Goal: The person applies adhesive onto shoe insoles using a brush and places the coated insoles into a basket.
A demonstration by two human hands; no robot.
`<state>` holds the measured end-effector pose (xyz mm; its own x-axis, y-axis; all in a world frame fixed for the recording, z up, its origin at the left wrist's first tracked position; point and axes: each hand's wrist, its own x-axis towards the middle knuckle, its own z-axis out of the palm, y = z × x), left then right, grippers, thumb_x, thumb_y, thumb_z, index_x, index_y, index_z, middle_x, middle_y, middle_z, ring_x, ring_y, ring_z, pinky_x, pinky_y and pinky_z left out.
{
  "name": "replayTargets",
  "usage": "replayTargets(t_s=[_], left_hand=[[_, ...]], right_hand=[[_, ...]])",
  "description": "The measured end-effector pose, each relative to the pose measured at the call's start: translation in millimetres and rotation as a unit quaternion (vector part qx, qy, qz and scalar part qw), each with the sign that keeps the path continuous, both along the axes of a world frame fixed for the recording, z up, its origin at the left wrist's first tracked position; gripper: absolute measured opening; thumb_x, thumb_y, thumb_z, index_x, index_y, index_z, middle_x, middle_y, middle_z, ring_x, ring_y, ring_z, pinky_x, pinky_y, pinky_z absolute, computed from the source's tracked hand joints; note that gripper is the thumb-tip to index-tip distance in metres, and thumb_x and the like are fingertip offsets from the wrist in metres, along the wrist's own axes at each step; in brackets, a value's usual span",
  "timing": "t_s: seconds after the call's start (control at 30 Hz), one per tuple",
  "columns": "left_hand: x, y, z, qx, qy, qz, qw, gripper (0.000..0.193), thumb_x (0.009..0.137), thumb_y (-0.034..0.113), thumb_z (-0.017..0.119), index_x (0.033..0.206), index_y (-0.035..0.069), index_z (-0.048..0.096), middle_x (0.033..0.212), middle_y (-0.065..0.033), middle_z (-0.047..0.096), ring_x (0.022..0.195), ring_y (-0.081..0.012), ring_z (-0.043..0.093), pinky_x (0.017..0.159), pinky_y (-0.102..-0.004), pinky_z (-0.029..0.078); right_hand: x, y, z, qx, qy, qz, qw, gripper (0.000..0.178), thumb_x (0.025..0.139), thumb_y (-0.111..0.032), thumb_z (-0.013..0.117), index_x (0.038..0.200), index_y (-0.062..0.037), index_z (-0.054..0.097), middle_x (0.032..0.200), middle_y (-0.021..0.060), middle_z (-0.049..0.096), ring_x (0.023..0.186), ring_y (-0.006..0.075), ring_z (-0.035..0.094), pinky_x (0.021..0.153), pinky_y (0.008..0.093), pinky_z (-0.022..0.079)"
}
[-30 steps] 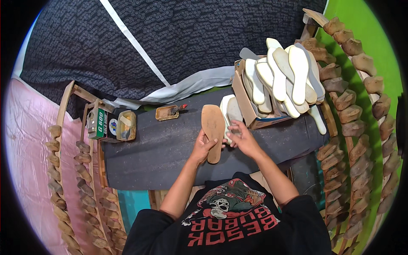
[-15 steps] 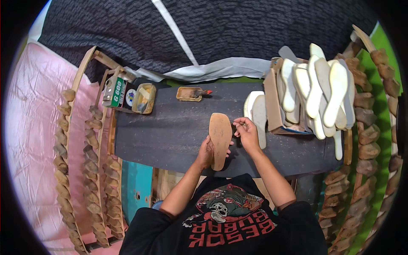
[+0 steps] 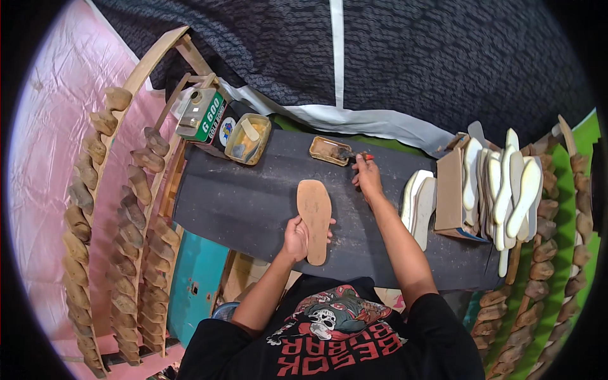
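My left hand (image 3: 296, 238) holds a tan, sole-shaped insole board (image 3: 313, 218) near its narrow end, thumb on one side and fingertips showing at the other. The board's wide end points away from me, and dark specks mark its face. My right hand (image 3: 367, 177) reaches forward to a small brush (image 3: 344, 153) with a dark head and a red-tipped handle. Its fingertips are closed at the handle. The brush head rests at the right end of a shallow yellowish tray (image 3: 321, 151), which has brown residue inside.
A dark cloth covers the table (image 3: 253, 202). At the back left stand a tin can (image 3: 201, 117) and a yellowish tub (image 3: 249, 142). To the right, pale soles (image 3: 423, 206) lie beside a cardboard box (image 3: 449, 190) crammed with more. Racks of wooden shoe lasts (image 3: 133, 215) flank both sides.
My right hand has moved away from beside the insole board, forward to the brush at the tray. My left hand still holds the board. The whole view has shifted and turned.
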<state>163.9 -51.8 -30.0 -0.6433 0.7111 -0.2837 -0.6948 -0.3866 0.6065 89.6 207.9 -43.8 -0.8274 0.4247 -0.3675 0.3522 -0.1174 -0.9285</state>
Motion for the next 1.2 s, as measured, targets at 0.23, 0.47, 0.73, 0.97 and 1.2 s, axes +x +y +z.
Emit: replayTargets(t_s=[0.23,0.47,0.73,0.97,1.2], left_hand=[[-38.7,-25.4,-15.9,0.025,-0.029,-0.042,0.998,0.068,0.097,0.048,0.024,0.138,0.002,0.052,0.124,-0.0177,0.065,0.092,-0.0256,0.066,0.082,-0.0413,0.056],[-64.0,-31.1,-31.4,0.047,-0.066,-0.081,0.993,0.066,0.096,0.051,0.025,0.131,0.005,0.056,0.111,-0.0151,0.067,0.087,-0.0247,0.065,0.078,-0.0411,0.056],[-72.5,-24.0,-29.2,0.088,-0.072,-0.132,0.985,0.072,0.096,0.057,0.024,0.137,0.005,0.054,0.116,-0.0165,0.065,0.09,-0.0264,0.065,0.079,-0.0426,0.057],[-79.9,-10.3,-22.1,0.069,-0.064,-0.139,0.986,0.069,0.104,0.056,0.02,0.145,0.006,0.044,0.121,-0.0152,0.064,0.095,-0.0258,0.066,0.084,-0.0423,0.057],[-89.0,-12.1,-41.1,0.086,-0.039,-0.152,0.984,0.071,0.105,0.06,0.02,0.145,0.008,0.044,0.123,-0.015,0.064,0.096,-0.0246,0.067,0.083,-0.0404,0.057]], right_hand=[[-17.3,-9.7,-11.1,0.056,0.109,-0.095,0.988,0.038,0.107,-0.031,0.049,0.125,0.0011,0.059,0.092,0.0083,0.067,0.062,0.0113,0.059,0.059,0.0266,0.049],[-13.8,-22.2,2.2,0.071,0.206,-0.144,0.965,0.029,0.108,-0.02,0.046,0.124,0.0008,0.059,0.093,0.0109,0.07,0.082,0.0149,0.07,0.071,0.0266,0.054],[-12.1,-37.0,52.1,0.116,0.245,-0.153,0.95,0.03,0.108,-0.019,0.046,0.126,0.0024,0.058,0.099,0.0147,0.071,0.085,0.0171,0.07,0.078,0.0283,0.056],[-9.3,-37.2,43.6,0.024,0.23,-0.171,0.958,0.029,0.109,-0.021,0.045,0.124,0.0014,0.056,0.093,0.0125,0.068,0.083,0.019,0.07,0.075,0.0301,0.057],[10.0,-53.8,82.4,0.086,0.207,-0.016,0.974,0.028,0.107,-0.023,0.051,0.12,0.0005,0.058,0.09,0.0094,0.066,0.079,0.0151,0.067,0.072,0.0295,0.056]])
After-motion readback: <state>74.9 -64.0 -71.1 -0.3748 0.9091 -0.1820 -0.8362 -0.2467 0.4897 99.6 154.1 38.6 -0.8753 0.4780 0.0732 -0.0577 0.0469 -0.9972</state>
